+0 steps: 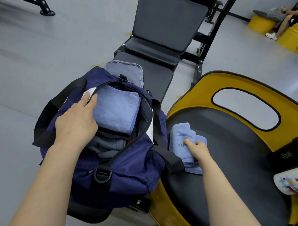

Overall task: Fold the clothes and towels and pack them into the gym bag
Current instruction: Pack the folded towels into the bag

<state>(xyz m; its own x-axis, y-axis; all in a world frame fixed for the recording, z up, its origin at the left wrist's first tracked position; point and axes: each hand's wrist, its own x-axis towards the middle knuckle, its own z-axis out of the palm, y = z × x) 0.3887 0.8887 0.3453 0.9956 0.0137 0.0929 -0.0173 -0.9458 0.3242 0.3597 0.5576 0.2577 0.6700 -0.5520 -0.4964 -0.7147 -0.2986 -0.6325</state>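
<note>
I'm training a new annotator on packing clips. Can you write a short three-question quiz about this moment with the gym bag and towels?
1. True or false: the gym bag is zipped closed.
2. Where does the small folded towel lie? A) inside the bag B) on the yellow chair's seat C) on the floor
3. Fill in: the left hand rests at the bag's opening beside a folded ____ towel.

Key: 1 false; 2 B, under the right hand; 3 blue.
</note>
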